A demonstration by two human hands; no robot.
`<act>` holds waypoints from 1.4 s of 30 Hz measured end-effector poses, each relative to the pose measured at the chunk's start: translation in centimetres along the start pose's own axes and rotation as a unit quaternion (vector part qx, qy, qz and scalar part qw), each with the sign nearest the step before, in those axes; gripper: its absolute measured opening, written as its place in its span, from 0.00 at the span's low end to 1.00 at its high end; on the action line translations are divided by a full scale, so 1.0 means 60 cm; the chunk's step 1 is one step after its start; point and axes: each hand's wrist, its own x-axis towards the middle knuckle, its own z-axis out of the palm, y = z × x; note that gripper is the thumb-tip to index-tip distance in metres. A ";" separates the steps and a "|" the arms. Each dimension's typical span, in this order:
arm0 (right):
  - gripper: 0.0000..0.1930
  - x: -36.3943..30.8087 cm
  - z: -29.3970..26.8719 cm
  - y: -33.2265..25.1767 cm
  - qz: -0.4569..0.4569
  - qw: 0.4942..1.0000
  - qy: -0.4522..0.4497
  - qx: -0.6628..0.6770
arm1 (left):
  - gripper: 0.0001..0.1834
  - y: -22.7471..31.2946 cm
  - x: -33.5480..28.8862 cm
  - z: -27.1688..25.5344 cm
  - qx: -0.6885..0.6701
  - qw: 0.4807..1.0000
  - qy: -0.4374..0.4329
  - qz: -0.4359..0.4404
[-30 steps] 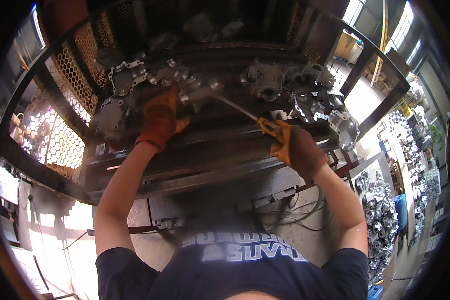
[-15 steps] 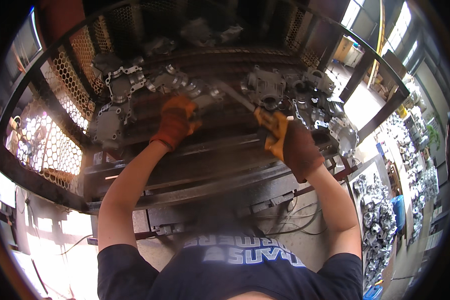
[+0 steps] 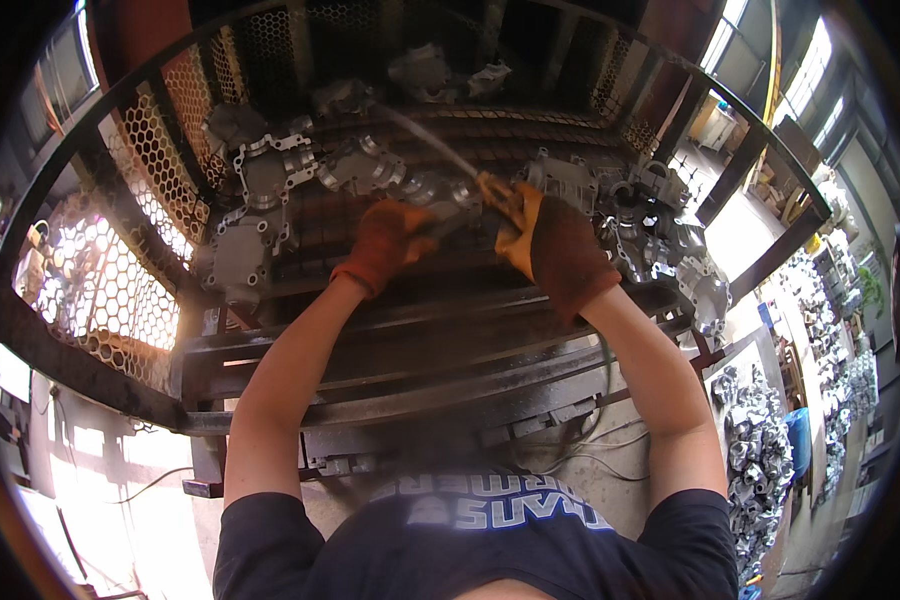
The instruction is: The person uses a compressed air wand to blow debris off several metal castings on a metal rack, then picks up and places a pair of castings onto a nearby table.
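Both my hands wear orange and yellow work gloves. My left hand (image 3: 395, 240) is closed at the near edge of a grey metal casting (image 3: 457, 205) with round bores. Its fingertips are partly blurred there. My right hand (image 3: 550, 240) is wrapped round the handle of what looks like an air blow gun (image 3: 495, 190). A long thin streak, nozzle or jet, points from it to the far left over the castings. More castings lie close by: one beyond my left hand (image 3: 365, 165), one beside my right (image 3: 560, 178).
A dark metal cage (image 3: 90, 385) with honeycomb mesh walls (image 3: 155, 180) surrounds the castings. Several more castings (image 3: 242, 258) line its left, right and back. A hose (image 3: 608, 375) hangs below my right hand. Heaped metal parts (image 3: 755, 480) lie on the floor at the right.
My right hand has moved left and farther in with the tool, closer to my left hand. The view has shifted slightly; my left hand stays by the same casting.
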 end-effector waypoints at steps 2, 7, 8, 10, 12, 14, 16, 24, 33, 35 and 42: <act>0.27 0.019 -0.006 0.011 -0.031 0.989 -0.106 -0.095 | 0.19 0.000 0.009 0.001 -0.112 0.993 -0.016 -0.024; 0.23 -0.002 -0.076 -0.010 -0.026 0.998 0.013 0.056 | 0.20 -0.074 0.029 -0.050 0.042 0.979 0.128 0.152; 0.22 -0.006 -0.083 0.000 -0.027 0.992 0.037 0.116 | 0.21 -0.079 0.044 -0.056 -0.233 0.964 0.125 0.019; 0.21 -0.016 -0.077 0.023 -0.033 0.968 0.045 0.245 | 0.22 -0.083 0.082 -0.085 -0.685 0.680 0.081 -0.248; 0.21 -0.036 -0.068 0.020 -0.064 0.925 0.010 0.374 | 0.25 -0.253 0.093 -0.101 -0.411 0.876 0.115 -0.227; 0.22 -0.053 -0.060 0.024 -0.056 0.941 -0.010 0.334 | 0.28 -0.304 0.098 -0.108 -0.164 0.941 0.131 -0.267; 0.23 -0.068 -0.049 0.042 -0.021 0.945 -0.016 0.326 | 0.29 -0.255 0.128 -0.128 0.012 0.923 0.138 -0.360; 0.32 -0.111 -0.032 0.036 -0.028 0.981 -0.186 0.043 | 0.44 -0.297 0.206 -0.119 0.055 0.935 -0.021 -0.349; 0.19 -0.275 -0.006 0.098 0.197 0.939 -0.131 0.251 | 0.50 -0.290 0.208 -0.146 -0.266 0.849 -0.210 -0.406; 0.20 -0.295 -0.001 0.096 0.203 0.937 -0.144 0.243 | 0.48 -0.264 0.185 -0.125 -0.380 0.796 -0.185 -0.435; 0.28 -0.313 0.001 0.103 0.112 0.958 -0.094 0.245 | 0.51 -0.221 0.130 -0.098 -0.297 0.896 -0.152 -0.292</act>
